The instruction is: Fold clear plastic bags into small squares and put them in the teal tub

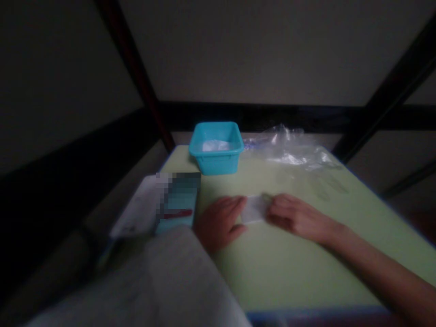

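Both hands rest on a pale green table (293,268). My left hand (220,222) lies with its fingers stretched toward a small clear plastic bag (254,210) and touches its left edge. My right hand (293,215) has its fingers curled over the bag's right edge, pressing it flat on the table. The frame is dim and blurred, so the bag's contents cannot be made out.
A turquoise plastic tub (216,147) with something white inside stands at the far edge. A heap of crumpled clear plastic (293,147) lies to its right. A teal box (179,200) and a white sheet sit at the left. Grey cloth (153,281) fills the near left.
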`<control>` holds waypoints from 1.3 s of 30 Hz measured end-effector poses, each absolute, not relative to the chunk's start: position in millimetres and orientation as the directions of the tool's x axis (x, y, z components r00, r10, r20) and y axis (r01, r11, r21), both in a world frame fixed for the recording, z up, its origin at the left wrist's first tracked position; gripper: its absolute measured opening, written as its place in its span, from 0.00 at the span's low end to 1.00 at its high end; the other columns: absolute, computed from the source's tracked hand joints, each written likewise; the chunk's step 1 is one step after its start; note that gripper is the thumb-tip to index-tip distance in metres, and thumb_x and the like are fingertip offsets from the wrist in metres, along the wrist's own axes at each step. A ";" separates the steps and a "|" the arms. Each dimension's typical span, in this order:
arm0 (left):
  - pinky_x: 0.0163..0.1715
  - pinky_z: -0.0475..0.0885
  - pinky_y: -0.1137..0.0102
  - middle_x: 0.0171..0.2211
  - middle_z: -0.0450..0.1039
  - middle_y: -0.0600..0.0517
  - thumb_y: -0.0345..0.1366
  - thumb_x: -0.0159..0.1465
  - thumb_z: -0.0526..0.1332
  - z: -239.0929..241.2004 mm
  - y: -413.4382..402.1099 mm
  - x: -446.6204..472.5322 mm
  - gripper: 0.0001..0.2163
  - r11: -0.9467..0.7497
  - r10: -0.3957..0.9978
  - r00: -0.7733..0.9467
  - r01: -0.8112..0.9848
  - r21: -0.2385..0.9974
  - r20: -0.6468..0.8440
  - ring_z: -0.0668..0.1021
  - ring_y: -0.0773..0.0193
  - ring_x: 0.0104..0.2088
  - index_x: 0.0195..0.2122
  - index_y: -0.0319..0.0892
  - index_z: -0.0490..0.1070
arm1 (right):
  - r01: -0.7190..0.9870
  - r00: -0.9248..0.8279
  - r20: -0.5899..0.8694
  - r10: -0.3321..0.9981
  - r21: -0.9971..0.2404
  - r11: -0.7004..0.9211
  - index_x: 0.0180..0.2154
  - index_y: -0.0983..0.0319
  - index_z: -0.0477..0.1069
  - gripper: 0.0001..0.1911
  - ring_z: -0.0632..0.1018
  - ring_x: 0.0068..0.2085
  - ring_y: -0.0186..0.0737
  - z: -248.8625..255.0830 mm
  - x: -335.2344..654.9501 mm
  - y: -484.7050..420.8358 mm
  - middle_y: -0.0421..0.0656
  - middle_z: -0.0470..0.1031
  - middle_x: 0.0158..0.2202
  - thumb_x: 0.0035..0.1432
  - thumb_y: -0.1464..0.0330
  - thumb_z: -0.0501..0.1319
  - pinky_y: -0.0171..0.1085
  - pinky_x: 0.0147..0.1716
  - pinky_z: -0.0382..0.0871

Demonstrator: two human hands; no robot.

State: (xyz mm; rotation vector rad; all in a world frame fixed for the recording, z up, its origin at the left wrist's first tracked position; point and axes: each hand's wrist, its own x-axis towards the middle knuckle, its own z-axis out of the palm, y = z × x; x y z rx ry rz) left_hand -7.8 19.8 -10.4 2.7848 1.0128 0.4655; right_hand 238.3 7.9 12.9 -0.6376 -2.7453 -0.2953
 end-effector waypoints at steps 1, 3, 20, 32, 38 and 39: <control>0.58 0.62 0.58 0.57 0.65 0.39 0.41 0.62 0.58 -10.6 19.8 -7.9 0.27 -0.763 0.645 0.728 0.603 0.232 0.233 0.68 0.52 0.57 0.59 0.33 0.57 | 0.462 -0.854 0.334 0.398 0.139 0.876 0.29 0.64 0.71 0.16 0.70 0.34 0.39 11.9 238.4 7.9 0.43 0.71 0.29 0.66 0.72 0.49 0.40 0.38 0.65; 0.58 0.62 0.58 0.57 0.65 0.39 0.41 0.62 0.58 -10.7 19.9 -8.0 0.26 -0.761 0.648 0.726 0.607 0.227 0.231 0.68 0.52 0.57 0.58 0.33 0.59 | 0.475 -0.850 0.333 0.409 0.146 0.868 0.29 0.63 0.71 0.16 0.69 0.33 0.38 10.4 238.1 7.7 0.43 0.70 0.29 0.66 0.73 0.50 0.40 0.37 0.64; 0.52 0.68 0.61 0.50 0.74 0.47 0.32 0.60 0.57 -12.2 23.6 -3.1 0.14 -0.758 0.653 0.671 0.586 0.288 0.353 0.75 0.58 0.50 0.48 0.40 0.71 | 0.543 -0.656 0.356 0.666 -0.390 0.744 0.37 0.62 0.66 0.07 0.72 0.28 0.34 7.2 233.6 7.2 0.42 0.72 0.30 0.64 0.70 0.50 0.33 0.28 0.66; 0.22 0.62 0.75 0.17 0.64 0.56 0.38 0.61 0.53 -2.8 19.9 7.0 0.13 -0.394 0.872 0.460 0.455 0.798 0.168 0.69 0.69 0.21 0.20 0.40 0.63 | 0.255 -0.374 0.237 0.897 -0.903 0.345 0.37 0.61 0.65 0.08 0.67 0.21 0.32 18.2 231.7 8.5 0.35 0.64 0.21 0.60 0.63 0.54 0.30 0.18 0.58; 0.17 0.67 0.77 0.23 0.72 0.52 0.43 0.59 0.56 -7.4 23.6 10.2 0.13 -0.041 0.871 0.489 0.161 0.986 -0.044 0.77 0.66 0.22 0.33 0.36 0.69 | 0.155 -0.335 0.174 0.926 -0.959 0.236 0.49 0.58 0.62 0.20 0.71 0.23 0.33 15.0 226.2 8.1 0.35 0.67 0.23 0.57 0.58 0.59 0.32 0.21 0.67; 0.17 0.67 0.78 0.23 0.73 0.51 0.44 0.58 0.57 -7.5 23.5 10.5 0.14 -0.010 0.874 0.482 0.141 0.990 -0.060 0.78 0.65 0.23 0.34 0.36 0.69 | 0.172 -0.342 0.203 0.917 -0.946 0.274 0.49 0.58 0.64 0.20 0.72 0.24 0.34 12.8 224.5 8.0 0.36 0.69 0.24 0.56 0.58 0.60 0.32 0.22 0.68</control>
